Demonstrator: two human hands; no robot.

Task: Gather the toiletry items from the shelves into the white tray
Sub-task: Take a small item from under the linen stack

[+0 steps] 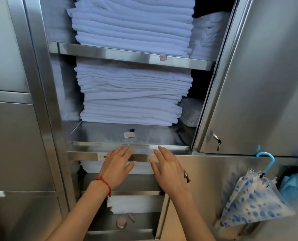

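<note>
Both hands hover in front of a steel cabinet's shelf edge. My left hand, with a red string on the wrist, and my right hand have straight, spread fingers and hold nothing. Just beyond them, a small white sachet and a tiny black item lie on the bare front of the shelf. Lower down, a round pinkish lidded container and a small stick-like item sit on a bottom shelf. No white tray is in view.
Tall stacks of folded white linen fill the shelves above. The cabinet door stands open at right with a key in its lock. A blue-spotted umbrella hangs at right. More folded white cloth lies on the lower shelves.
</note>
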